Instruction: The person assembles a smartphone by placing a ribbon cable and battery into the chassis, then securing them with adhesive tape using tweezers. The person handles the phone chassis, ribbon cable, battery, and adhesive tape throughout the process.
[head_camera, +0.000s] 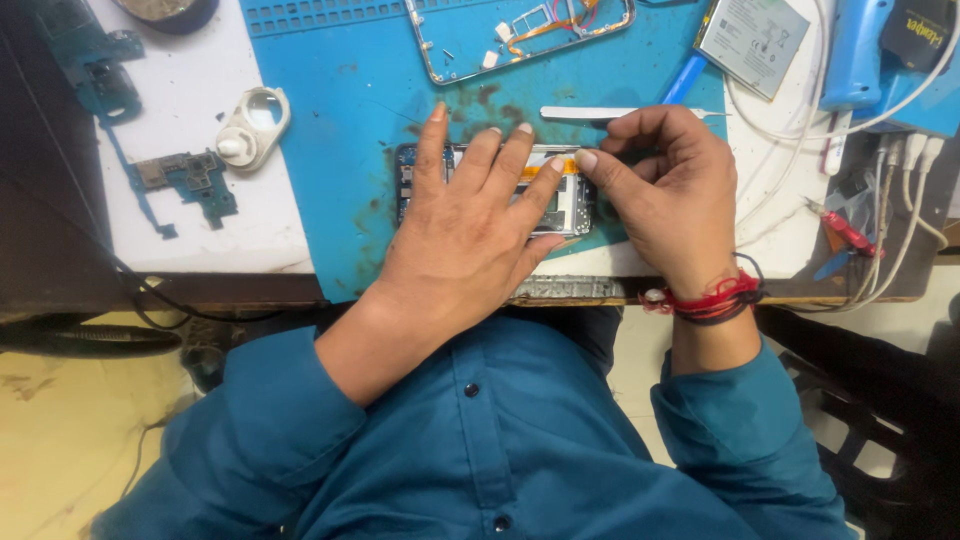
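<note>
Both your hands are on one opened phone, pressing and pinching over its orange ribbon.

Your left hand (470, 225) lies flat with fingers spread, pinning the phone (560, 205) to the blue mat (330, 120); your right hand (665, 195) is curled, thumb and forefinger pinched at the orange ribbon (553, 168). Pull too hard and, I judge, it tears. Beyond your fingertips: one pair of tweezers (600, 113), one empty phone frame (520, 35), one battery (752, 32). Left: two circuit boards (185, 175).
</note>
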